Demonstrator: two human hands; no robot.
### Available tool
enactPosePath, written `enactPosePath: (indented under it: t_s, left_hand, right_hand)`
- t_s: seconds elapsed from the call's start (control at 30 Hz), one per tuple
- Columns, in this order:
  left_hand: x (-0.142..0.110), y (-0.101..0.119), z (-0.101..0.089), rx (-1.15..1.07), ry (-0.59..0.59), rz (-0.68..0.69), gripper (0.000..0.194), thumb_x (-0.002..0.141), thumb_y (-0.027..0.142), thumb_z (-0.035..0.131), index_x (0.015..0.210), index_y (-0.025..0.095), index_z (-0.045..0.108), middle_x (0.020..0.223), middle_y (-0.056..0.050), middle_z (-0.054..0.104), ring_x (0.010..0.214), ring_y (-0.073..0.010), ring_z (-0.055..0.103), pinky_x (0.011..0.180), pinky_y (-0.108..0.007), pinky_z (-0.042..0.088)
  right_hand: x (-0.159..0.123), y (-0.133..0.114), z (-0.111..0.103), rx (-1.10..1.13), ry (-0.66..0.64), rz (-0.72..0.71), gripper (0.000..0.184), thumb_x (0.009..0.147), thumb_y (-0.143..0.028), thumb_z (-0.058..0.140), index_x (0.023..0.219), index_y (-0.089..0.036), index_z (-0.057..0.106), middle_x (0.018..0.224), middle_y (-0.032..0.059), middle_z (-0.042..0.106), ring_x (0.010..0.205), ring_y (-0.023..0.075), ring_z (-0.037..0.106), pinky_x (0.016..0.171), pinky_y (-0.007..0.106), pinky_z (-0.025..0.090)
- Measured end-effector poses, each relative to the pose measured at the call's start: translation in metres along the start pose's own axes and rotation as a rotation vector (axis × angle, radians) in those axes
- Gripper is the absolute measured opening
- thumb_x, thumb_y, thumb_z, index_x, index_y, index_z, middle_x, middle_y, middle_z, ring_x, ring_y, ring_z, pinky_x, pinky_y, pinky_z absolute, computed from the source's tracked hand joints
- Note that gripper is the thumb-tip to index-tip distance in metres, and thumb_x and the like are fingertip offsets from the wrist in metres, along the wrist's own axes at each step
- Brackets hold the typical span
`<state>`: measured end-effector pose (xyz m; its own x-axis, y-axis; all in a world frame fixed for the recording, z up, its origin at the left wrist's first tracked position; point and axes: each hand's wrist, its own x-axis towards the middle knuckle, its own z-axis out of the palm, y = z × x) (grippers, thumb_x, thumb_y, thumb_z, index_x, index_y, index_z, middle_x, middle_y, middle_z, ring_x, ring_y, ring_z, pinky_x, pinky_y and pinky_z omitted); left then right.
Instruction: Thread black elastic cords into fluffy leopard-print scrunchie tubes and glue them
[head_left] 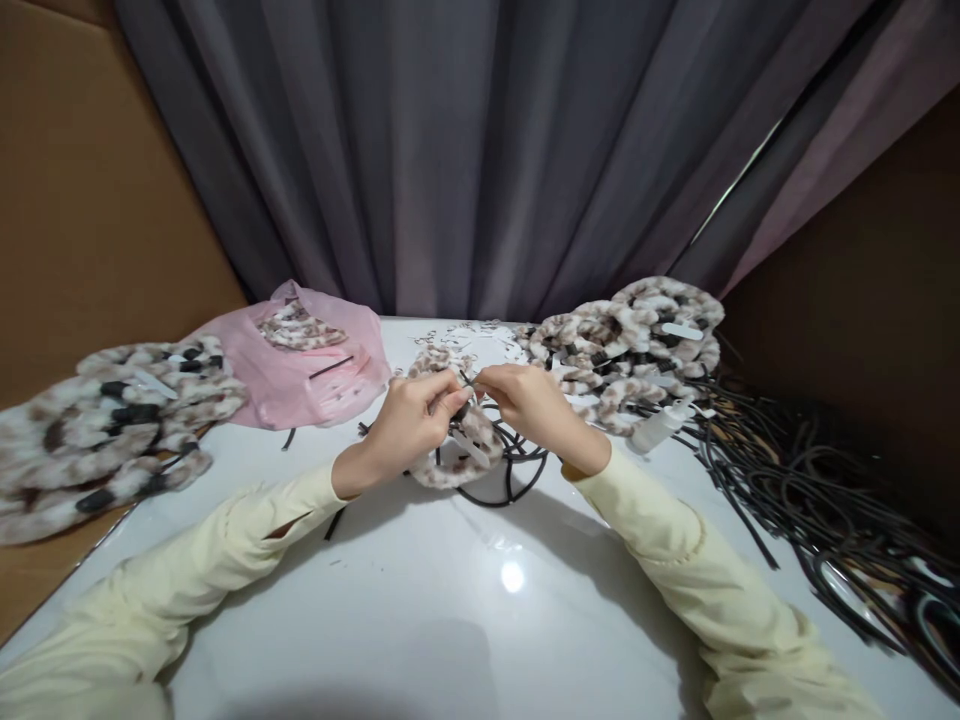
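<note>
My left hand and my right hand meet over the middle of a white table. Both are closed in a pinch on a furry brown-and-white headband with a small white tag on it. The fingertips almost touch at the band's top. Under the headband lie bare black plastic headbands. Both arms wear pale yellow sleeves.
A pile of furry headbands lies at the back right, another pile at the left edge. A pink plastic bag sits back left. Many black bands cover the right side. A small white bottle lies beside them. Grey curtain behind.
</note>
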<state>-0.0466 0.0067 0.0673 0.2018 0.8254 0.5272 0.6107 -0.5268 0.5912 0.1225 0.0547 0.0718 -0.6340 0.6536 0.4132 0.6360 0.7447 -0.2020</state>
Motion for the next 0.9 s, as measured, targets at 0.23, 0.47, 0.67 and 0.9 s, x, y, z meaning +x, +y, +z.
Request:
enactPosePath:
  t_s: [0.23, 0.47, 0.67, 0.9]
  left_hand:
    - [-0.002, 0.001, 0.000, -0.010, 0.017, -0.041, 0.018, 0.082, 0.027, 0.051, 0.067, 0.017, 0.053, 0.050, 0.007, 0.041, 0.046, -0.0068, 0.032, 0.048, -0.019, 0.027]
    - [0.003, -0.009, 0.003, -0.075, 0.012, -0.160, 0.016, 0.081, 0.033, 0.054, 0.075, 0.018, 0.056, 0.058, 0.005, 0.053, 0.051, -0.0091, 0.044, 0.053, -0.021, 0.034]
    - [0.010, -0.017, 0.002, -0.401, -0.085, -0.302, 0.027, 0.080, 0.041, 0.053, 0.069, 0.017, 0.052, 0.055, 0.003, 0.053, 0.054, -0.0112, 0.049, 0.057, -0.022, 0.038]
    - [0.009, -0.011, -0.001, -0.299, -0.026, -0.308, 0.027, 0.080, 0.040, 0.054, 0.069, 0.016, 0.053, 0.053, 0.004, 0.051, 0.046, -0.0087, 0.041, 0.047, -0.021, 0.031]
  right_hand:
    - [0.001, -0.001, 0.009, 0.138, -0.056, 0.027, 0.018, 0.075, -0.005, 0.044, 0.067, -0.017, 0.055, 0.061, -0.0005, 0.056, 0.057, 0.0117, 0.049, 0.054, 0.022, 0.027]
    - [-0.002, -0.011, -0.001, 0.167, 0.182, -0.020, 0.022, 0.086, -0.012, 0.040, 0.104, -0.015, 0.052, 0.105, 0.0123, 0.056, 0.088, 0.0194, 0.054, 0.072, 0.028, 0.040]
    - [-0.014, -0.035, -0.006, -0.170, 0.095, -0.047, 0.008, 0.085, -0.020, 0.051, 0.086, -0.014, 0.056, 0.083, 0.0100, 0.061, 0.082, 0.0236, 0.053, 0.071, 0.032, 0.041]
    - [-0.012, -0.032, 0.017, -0.180, 0.172, -0.063, 0.016, 0.090, -0.019, 0.041, 0.090, -0.012, 0.056, 0.081, 0.0090, 0.061, 0.072, 0.0186, 0.055, 0.061, 0.027, 0.038]
